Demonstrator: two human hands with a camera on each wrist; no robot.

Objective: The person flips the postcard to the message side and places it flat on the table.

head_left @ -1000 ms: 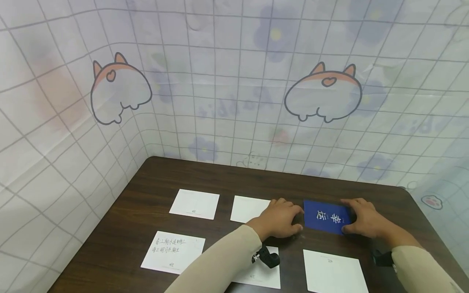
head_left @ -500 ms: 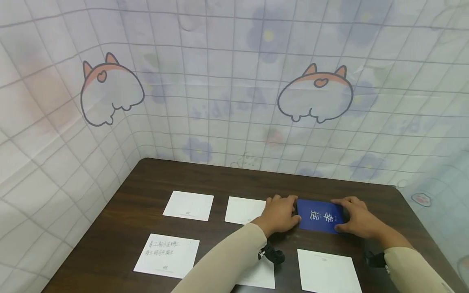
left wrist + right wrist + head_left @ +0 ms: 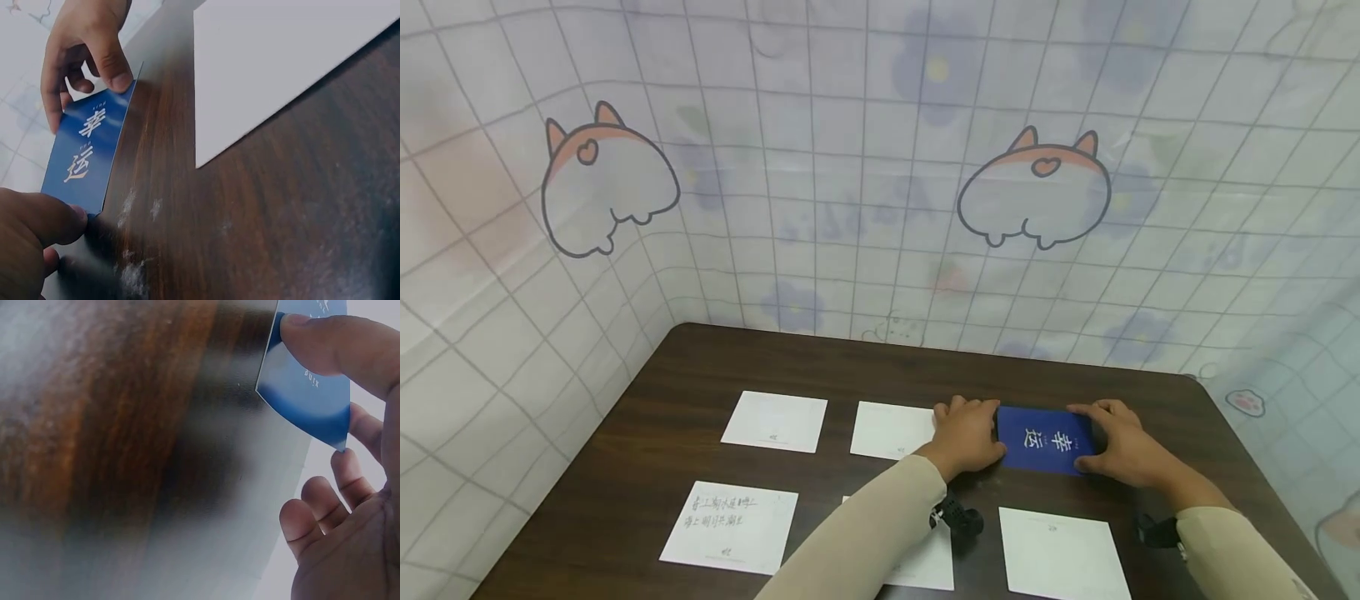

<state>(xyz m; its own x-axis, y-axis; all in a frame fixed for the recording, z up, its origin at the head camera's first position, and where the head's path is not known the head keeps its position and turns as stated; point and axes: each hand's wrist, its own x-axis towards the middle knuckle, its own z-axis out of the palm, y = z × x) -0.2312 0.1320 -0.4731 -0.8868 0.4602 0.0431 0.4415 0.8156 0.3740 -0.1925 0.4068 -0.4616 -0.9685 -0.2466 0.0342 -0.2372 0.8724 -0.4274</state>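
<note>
A blue card (image 3: pixel 1045 440) with white characters lies at the right back of the table. My left hand (image 3: pixel 966 433) is at its left end; in the left wrist view the thumb (image 3: pixel 72 222) rests on the card's near corner, and the fingers go to the far corner. My right hand (image 3: pixel 1120 446) holds the right end. In the right wrist view its thumb (image 3: pixel 306 337) presses on one long edge, and the card's end bows a little between thumb and index finger. The other right fingers (image 3: pixel 312 512) are loosely bent.
White cards lie around on the dark wooden table (image 3: pixel 700 367): back left (image 3: pixel 775 421), back middle (image 3: pixel 887 429), front right (image 3: pixel 1063 550). A front left card (image 3: pixel 730 525) bears handwriting. My left forearm covers part of a front middle card (image 3: pixel 928 558). A patterned curtain (image 3: pixel 850 167) hangs behind.
The scene shifts leftward as the head view turns a little right. Both hands draw slightly closer in on the ends of the blue card, which stays in place among the white cards.
</note>
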